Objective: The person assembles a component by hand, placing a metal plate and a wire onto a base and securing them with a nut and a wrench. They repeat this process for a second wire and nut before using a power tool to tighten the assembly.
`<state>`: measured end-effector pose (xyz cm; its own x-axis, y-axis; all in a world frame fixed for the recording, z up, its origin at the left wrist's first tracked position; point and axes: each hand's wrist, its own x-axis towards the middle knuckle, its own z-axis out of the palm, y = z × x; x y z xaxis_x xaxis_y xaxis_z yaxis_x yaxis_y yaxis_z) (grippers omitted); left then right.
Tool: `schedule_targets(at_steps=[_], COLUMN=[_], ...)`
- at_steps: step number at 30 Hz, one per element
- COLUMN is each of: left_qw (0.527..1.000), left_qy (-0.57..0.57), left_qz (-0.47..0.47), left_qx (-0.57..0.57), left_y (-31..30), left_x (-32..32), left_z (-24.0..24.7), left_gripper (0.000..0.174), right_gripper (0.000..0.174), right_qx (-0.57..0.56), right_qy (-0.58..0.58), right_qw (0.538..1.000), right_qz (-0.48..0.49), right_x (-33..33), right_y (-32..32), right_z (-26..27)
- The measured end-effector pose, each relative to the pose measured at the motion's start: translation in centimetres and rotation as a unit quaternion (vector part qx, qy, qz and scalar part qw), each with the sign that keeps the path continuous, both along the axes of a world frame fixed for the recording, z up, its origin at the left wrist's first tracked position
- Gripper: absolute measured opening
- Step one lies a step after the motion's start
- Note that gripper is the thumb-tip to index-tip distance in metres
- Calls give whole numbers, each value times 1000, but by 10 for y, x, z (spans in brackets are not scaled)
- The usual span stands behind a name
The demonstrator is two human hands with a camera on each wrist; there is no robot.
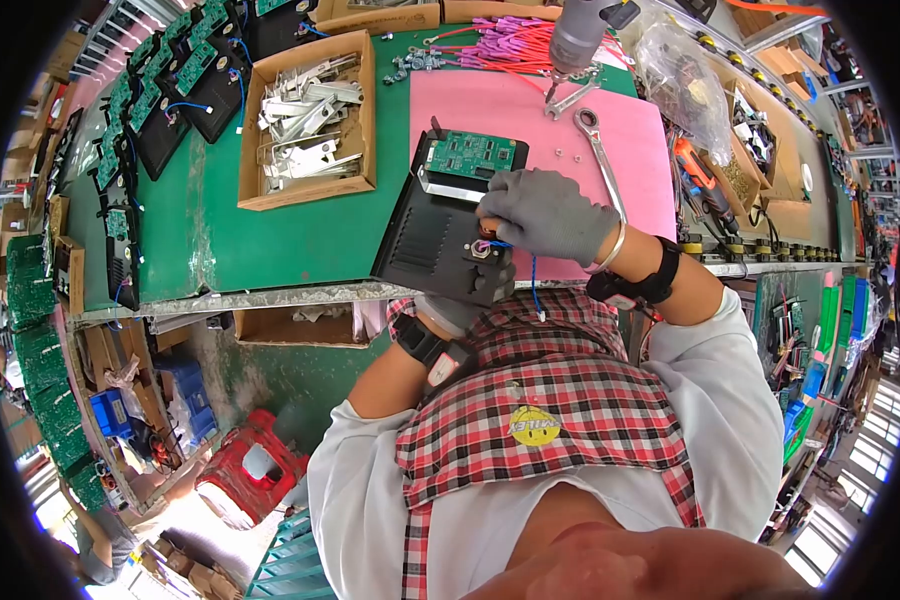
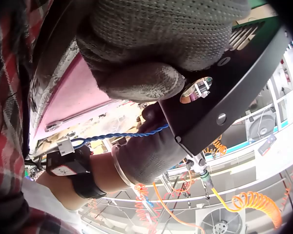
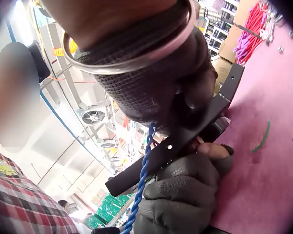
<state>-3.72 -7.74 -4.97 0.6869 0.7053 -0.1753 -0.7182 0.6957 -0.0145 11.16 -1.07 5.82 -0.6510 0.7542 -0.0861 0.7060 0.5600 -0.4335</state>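
Observation:
A black slotted metal panel lies tilted over the table's front edge, with a green circuit board on its far part. From beneath, my grey-gloved left hand grips the panel's near side, its thumb along the edge; the panel mostly hides this hand in the head view. My right hand, also in a grey glove, has its fingers curled down to the panel, pinching at the wires by a round fitting. A blue twisted cable with a white plug hangs from there.
A pink mat carries a ratchet wrench and small nuts. Left stands a cardboard box of metal brackets, beyond it black panels with circuit boards. A power driver hangs at the back near pink-and-red wires.

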Motion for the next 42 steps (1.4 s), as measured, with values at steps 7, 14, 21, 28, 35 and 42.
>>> schedule_targets(at_steps=[7,14,21,28,35,42], left_qw=[1000,996,934,971,951,954], left_qy=[29,33,206,177,234,218], left_qz=[-10,-44,66,52,80,81], left_qx=[-5,74,285,152,184,188], left_y=[-1,4,-14,-16,-16,-15], left_x=[-2,-3,-33,-30,-24,-23], left_z=[11,-15,23,39,38,22], left_gripper=[26,30,63,70,58,61], right_gripper=[10,5,8,12,12,13], right_qx=[-43,-42,-40,-15,-10,157], right_qy=[67,-4,27,14,102,-19], right_qw=[996,999,999,1000,995,974], right_qz=[41,24,17,1,-10,-160], right_x=[6,-2,4,3,15,89], right_y=[6,8,7,1,0,43], right_z=[-5,-1,-6,-12,-16,-35])
